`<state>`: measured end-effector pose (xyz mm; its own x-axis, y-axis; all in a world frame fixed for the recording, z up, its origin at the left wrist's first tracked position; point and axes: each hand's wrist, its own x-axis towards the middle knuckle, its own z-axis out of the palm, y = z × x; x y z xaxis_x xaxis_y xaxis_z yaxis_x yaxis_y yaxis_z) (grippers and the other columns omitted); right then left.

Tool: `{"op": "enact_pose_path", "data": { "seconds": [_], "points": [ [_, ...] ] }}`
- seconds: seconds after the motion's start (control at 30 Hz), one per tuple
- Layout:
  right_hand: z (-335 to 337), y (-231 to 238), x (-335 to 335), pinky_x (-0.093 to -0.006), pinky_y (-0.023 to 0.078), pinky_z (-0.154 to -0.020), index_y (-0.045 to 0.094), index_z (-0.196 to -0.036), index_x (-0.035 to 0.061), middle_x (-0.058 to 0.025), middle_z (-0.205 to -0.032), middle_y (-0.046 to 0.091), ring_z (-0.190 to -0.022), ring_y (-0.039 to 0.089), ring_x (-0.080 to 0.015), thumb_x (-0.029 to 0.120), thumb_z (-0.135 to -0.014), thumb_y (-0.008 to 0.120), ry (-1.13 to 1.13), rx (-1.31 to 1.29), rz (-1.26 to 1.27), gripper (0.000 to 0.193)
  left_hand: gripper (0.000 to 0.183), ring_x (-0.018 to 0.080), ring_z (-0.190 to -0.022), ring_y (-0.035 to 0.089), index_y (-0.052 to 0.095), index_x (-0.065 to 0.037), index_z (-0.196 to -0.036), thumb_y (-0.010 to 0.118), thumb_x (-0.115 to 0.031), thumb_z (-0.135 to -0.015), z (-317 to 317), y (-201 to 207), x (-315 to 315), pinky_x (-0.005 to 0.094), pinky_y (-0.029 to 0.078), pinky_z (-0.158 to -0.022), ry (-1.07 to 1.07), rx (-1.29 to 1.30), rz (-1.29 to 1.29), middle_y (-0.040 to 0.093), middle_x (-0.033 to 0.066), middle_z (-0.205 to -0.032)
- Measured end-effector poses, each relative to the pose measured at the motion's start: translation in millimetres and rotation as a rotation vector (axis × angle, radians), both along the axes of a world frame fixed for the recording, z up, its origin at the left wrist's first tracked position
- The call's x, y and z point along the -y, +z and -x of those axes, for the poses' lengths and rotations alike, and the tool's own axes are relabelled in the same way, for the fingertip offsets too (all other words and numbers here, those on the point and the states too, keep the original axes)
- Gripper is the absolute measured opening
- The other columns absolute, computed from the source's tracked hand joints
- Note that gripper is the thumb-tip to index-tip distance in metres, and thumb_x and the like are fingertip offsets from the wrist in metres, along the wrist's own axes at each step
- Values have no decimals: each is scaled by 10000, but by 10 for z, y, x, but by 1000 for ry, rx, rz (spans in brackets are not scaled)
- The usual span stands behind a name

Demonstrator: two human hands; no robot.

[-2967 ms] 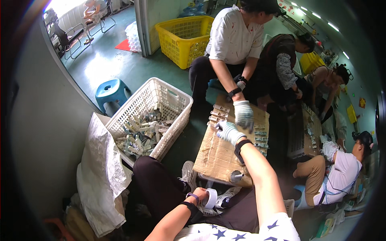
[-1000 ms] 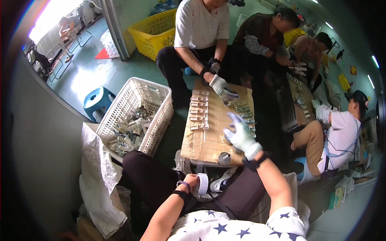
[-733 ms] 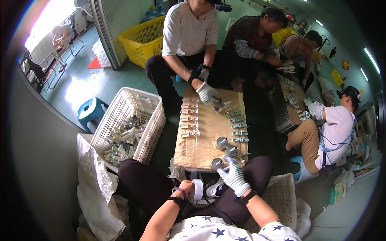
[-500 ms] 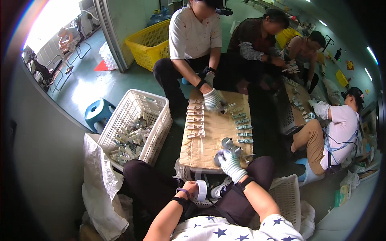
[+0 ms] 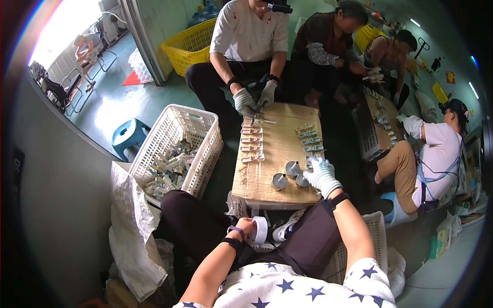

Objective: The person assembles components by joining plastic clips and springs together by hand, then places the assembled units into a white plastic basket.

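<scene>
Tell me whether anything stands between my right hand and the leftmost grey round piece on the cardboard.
Yes: the nearest grey piece lies roughly on the straight line from the right hand to the leftmost piece. The third grey piece sits just behind that line.

The window (image 5: 64, 25) glows blown-out white — glare on the floor (image 5: 110, 108) — corners black (straight edges bowed).
</scene>
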<state>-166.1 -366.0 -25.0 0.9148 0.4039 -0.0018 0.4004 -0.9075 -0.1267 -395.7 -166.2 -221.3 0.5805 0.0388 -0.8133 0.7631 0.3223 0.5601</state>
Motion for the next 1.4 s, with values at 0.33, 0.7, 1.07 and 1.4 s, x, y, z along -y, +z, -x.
{"op": "enact_pose_path", "data": {
  "seconds": [0.33,0.7,1.07,1.4],
  "points": [
    [49,-511,67,-410,467,-746,587,-929,84,-164,-916,607,-845,582,-339,115,-784,525,10,-133,-181,160,282,159,-646,602,666,-15,-986,671,-119,-723,-15,196,17,298,460,-508,-7,7,-58,657,72,-795],
    [61,-148,-254,-422,391,-917,595,-1029,96,-143,-1095,546,-1041,503,-310,202,-727,620,134,175,-247,320,205,192,-713,614,655,5,-965,590,-97,-800,6,231,0,351,503,-592,-21,10,-73,651,75,-834],
    [97,-168,-673,-433,396,-899,628,-950,115,-106,-1064,574,-1025,513,-292,147,-717,566,392,69,-174,243,240,158,-639,593,669,17,-943,596,-122,-761,-57,381,-2,301,465,-513,-65,62,-90,653,71,-768],
    [499,-470,-1774,-409,455,-767,178,-1383,-13,-234,-985,604,-890,587,-373,299,-814,475,322,-628,44,714,315,132,-581,554,679,-30,-960,666,-208,-701,9,265,-68,290,422,-458,-80,30,-80,645,49,-751]
  ]
}}
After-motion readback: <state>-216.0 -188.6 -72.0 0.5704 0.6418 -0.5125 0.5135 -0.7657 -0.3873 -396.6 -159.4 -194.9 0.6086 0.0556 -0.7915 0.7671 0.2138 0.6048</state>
